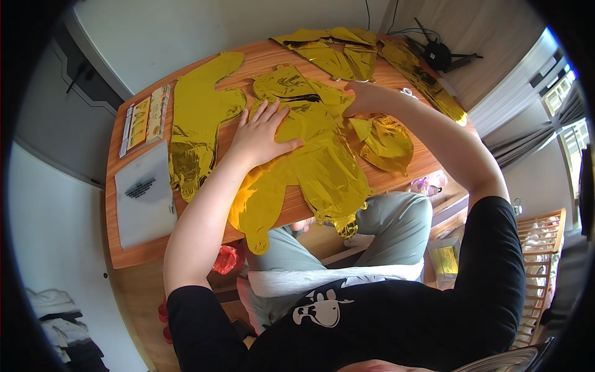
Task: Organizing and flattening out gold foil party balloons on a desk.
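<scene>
A large flat gold foil balloon (322, 142) lies over the middle of the table, its lower parts hanging past the front edge toward my lap. My left hand (263, 133) rests palm down on its left part, fingers spread. At its upper right edge is my right hand (364, 99), turned so that most of its fingers are hidden. Just below that hand a crumpled rounded foil piece (387, 144) lies partly folded. Another flat gold foil balloon (201, 105) lies to the left of my left hand.
More gold foil (341, 56) lies at the back of the wooden table (142, 173), with a strip (424, 74) toward the right. A black router-like device (438, 56) stands there. On the left are a boxed set (144, 121) and a pale sheet (139, 208) with dark sticks.
</scene>
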`<move>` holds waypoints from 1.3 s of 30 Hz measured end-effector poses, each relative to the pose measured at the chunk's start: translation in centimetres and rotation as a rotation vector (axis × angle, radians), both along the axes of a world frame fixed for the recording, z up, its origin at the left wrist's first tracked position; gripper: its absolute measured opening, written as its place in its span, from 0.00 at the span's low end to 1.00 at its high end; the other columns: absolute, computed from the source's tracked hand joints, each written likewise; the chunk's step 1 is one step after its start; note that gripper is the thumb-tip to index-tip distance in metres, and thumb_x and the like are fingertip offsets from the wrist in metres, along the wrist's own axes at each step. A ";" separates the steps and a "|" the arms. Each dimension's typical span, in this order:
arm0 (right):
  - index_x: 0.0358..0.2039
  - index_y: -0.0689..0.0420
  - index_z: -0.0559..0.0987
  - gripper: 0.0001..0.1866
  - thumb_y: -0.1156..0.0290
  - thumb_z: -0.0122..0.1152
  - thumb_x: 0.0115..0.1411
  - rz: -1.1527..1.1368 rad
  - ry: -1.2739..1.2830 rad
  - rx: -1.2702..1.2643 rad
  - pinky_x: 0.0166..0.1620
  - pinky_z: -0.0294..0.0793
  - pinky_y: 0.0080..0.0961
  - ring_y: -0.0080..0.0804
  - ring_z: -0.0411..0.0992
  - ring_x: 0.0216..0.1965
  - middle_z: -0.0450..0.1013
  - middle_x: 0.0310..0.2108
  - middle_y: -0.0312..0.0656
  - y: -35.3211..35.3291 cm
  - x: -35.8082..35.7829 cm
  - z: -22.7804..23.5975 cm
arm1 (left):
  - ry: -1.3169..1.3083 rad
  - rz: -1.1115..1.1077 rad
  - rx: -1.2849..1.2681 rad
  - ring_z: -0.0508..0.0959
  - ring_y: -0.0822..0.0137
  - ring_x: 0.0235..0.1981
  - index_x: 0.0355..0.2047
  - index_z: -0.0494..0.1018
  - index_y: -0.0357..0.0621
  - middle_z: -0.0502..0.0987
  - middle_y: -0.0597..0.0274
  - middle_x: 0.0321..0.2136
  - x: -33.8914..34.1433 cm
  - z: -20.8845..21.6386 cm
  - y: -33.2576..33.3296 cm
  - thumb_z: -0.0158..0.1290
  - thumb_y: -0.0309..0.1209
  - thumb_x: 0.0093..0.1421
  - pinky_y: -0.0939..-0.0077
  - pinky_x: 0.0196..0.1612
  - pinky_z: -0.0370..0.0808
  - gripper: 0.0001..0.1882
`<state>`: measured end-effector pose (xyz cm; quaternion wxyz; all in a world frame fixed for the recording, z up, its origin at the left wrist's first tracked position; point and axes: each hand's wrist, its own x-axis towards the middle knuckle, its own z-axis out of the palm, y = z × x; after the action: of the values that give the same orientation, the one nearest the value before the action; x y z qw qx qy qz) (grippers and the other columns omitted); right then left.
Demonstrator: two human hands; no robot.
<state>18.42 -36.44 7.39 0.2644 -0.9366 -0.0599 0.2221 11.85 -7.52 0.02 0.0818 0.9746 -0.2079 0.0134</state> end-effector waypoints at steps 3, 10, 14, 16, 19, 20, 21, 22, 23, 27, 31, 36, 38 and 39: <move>0.57 0.66 0.68 0.33 0.66 0.70 0.54 0.083 0.085 -0.165 0.19 0.62 0.26 0.24 0.66 0.17 0.71 0.20 0.36 -0.6 0.2 1.4 | 0.001 -0.005 0.004 0.47 0.59 0.76 0.73 0.54 0.55 0.50 0.59 0.75 0.1 0.1 -0.2 0.49 0.73 0.55 0.50 0.75 0.39 0.54; 0.45 0.61 0.73 0.23 0.62 0.72 0.55 0.143 0.255 -0.187 0.22 0.64 0.25 0.25 0.62 0.19 0.62 0.19 0.33 0.3 0.3 3.5 | -0.012 -0.016 -0.003 0.47 0.59 0.76 0.73 0.54 0.54 0.50 0.59 0.74 0.0 0.2 -0.3 0.50 0.71 0.56 0.51 0.75 0.39 0.52; 0.45 0.57 0.75 0.21 0.60 0.70 0.57 0.134 0.299 -0.120 0.28 0.70 0.26 0.27 0.68 0.25 0.66 0.23 0.36 2.9 -1.0 5.6 | -0.042 -0.027 0.029 0.48 0.58 0.75 0.73 0.55 0.54 0.51 0.58 0.74 0.0 0.2 -0.3 0.49 0.70 0.57 0.52 0.75 0.40 0.51; 0.45 0.57 0.75 0.20 0.58 0.68 0.58 0.133 0.318 -0.123 0.31 0.74 0.27 0.28 0.70 0.28 0.69 0.27 0.38 3.5 -0.8 5.9 | -0.042 -0.027 0.045 0.48 0.58 0.75 0.73 0.55 0.54 0.51 0.58 0.74 -0.1 0.1 -0.2 0.49 0.69 0.57 0.52 0.75 0.40 0.51; 0.45 0.56 0.76 0.20 0.55 0.64 0.60 0.150 0.272 -0.188 0.37 0.78 0.29 0.32 0.74 0.33 0.74 0.34 0.40 3.4 -0.1 5.4 | -0.044 -0.022 0.020 0.48 0.58 0.75 0.72 0.55 0.53 0.52 0.58 0.74 -0.1 0.1 0.1 0.49 0.70 0.57 0.52 0.75 0.40 0.51; 0.45 0.55 0.76 0.19 0.54 0.61 0.62 0.162 0.213 -0.241 0.39 0.80 0.30 0.35 0.76 0.35 0.76 0.37 0.40 2.7 -0.1 5.1 | -0.039 -0.019 0.023 0.48 0.58 0.75 0.72 0.55 0.54 0.52 0.58 0.74 -0.2 0.2 -0.1 0.49 0.70 0.57 0.52 0.75 0.40 0.51; 0.45 0.55 0.76 0.19 0.54 0.61 0.62 0.162 0.214 -0.243 0.39 0.80 0.30 0.35 0.76 0.35 0.76 0.37 0.40 2.0 -0.1 4.8 | -0.033 -0.015 0.025 0.49 0.58 0.75 0.73 0.55 0.54 0.52 0.58 0.74 -0.2 0.2 -0.2 0.49 0.70 0.57 0.52 0.75 0.39 0.51; 0.46 0.55 0.76 0.18 0.54 0.58 0.64 0.078 0.330 -0.059 0.40 0.81 0.31 0.35 0.76 0.34 0.77 0.38 0.40 1.1 -0.2 4.6 | -0.032 -0.014 0.023 0.49 0.58 0.75 0.73 0.55 0.54 0.52 0.58 0.74 -0.2 0.4 -0.2 0.49 0.70 0.57 0.52 0.75 0.39 0.51; 0.47 0.55 0.76 0.18 0.55 0.55 0.66 -0.016 0.444 0.126 0.41 0.81 0.33 0.36 0.77 0.34 0.78 0.39 0.40 0.1 -0.6 4.4 | -0.030 -0.016 0.021 0.49 0.58 0.75 0.73 0.54 0.55 0.52 0.58 0.74 -0.2 0.4 -0.3 0.49 0.71 0.57 0.52 0.75 0.39 0.51; 0.51 0.55 0.76 0.18 0.57 0.50 0.69 -0.229 0.617 0.675 0.40 0.81 0.33 0.35 0.77 0.33 0.78 0.39 0.40 -4.5 -1.8 -1.0 | -0.037 -0.012 0.021 0.48 0.59 0.75 0.73 0.53 0.56 0.51 0.59 0.74 -0.2 0.4 -0.4 0.49 0.72 0.57 0.51 0.75 0.40 0.52; 0.56 0.56 0.75 0.20 0.60 0.56 0.68 -0.168 0.216 0.608 0.43 0.79 0.32 0.36 0.76 0.34 0.78 0.42 0.43 -3.9 -4.7 -5.1 | -0.038 -0.012 0.028 0.48 0.60 0.75 0.73 0.53 0.56 0.50 0.59 0.74 -0.1 0.0 0.0 0.49 0.72 0.56 0.50 0.75 0.41 0.53; 0.61 0.60 0.71 0.24 0.63 0.59 0.68 0.330 -0.708 0.194 0.53 0.74 0.34 0.47 0.74 0.49 0.74 0.51 0.49 -1.3 -6.4 -6.5 | -0.006 0.005 0.014 0.46 0.61 0.76 0.73 0.53 0.56 0.49 0.61 0.75 0.0 0.4 -0.5 0.50 0.72 0.56 0.49 0.75 0.40 0.53; 0.64 0.55 0.69 0.26 0.64 0.59 0.67 0.376 -0.498 0.343 0.63 0.67 0.38 0.50 0.68 0.61 0.71 0.58 0.55 0.0 -7.6 -5.5 | 0.000 0.002 0.022 0.46 0.61 0.76 0.73 0.53 0.56 0.49 0.61 0.75 -0.1 0.3 -0.5 0.50 0.72 0.56 0.49 0.75 0.39 0.53; 0.64 0.55 0.69 0.26 0.64 0.59 0.67 0.376 -0.502 0.347 0.63 0.67 0.38 0.50 0.68 0.61 0.71 0.58 0.55 0.2 -7.6 -5.2 | 0.012 0.008 0.023 0.46 0.61 0.76 0.73 0.53 0.56 0.49 0.62 0.75 -0.1 0.2 -0.4 0.50 0.72 0.56 0.48 0.75 0.39 0.53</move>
<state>10.79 -36.27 2.22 0.3511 -0.8758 -0.3308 0.0165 11.74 -7.89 0.27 0.0717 0.9764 -0.2037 0.0056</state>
